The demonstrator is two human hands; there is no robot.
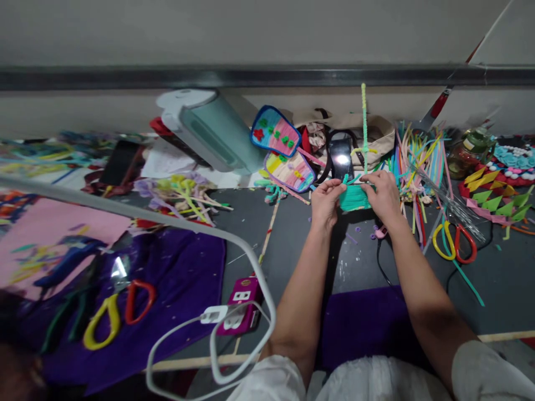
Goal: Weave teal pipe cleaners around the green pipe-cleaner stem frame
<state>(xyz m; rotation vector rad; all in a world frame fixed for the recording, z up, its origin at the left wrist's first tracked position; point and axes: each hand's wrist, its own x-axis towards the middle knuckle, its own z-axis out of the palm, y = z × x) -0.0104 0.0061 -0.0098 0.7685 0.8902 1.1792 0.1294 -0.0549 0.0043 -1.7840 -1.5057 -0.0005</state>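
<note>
Right of centre, our left hand (325,205) and right hand (384,196) pinch a green piece (354,198) over the grey table (247,217), with the wall (267,33) across the top.

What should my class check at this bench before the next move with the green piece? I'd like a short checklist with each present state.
1. Green piece held in both hands: ok; the left hand and right hand each grip a side.
2. Pipe cleaners near: ok; a bundle lies beyond the right hand.
3. Right-hand scissors shut: cannot tell; the handles show, but the blades are unclear.
4. Bench free of scraps: not ok; purple scraps lie just below the green piece.
5. White cable off the left forearm: cannot tell; it loops right beside it in view.
</note>
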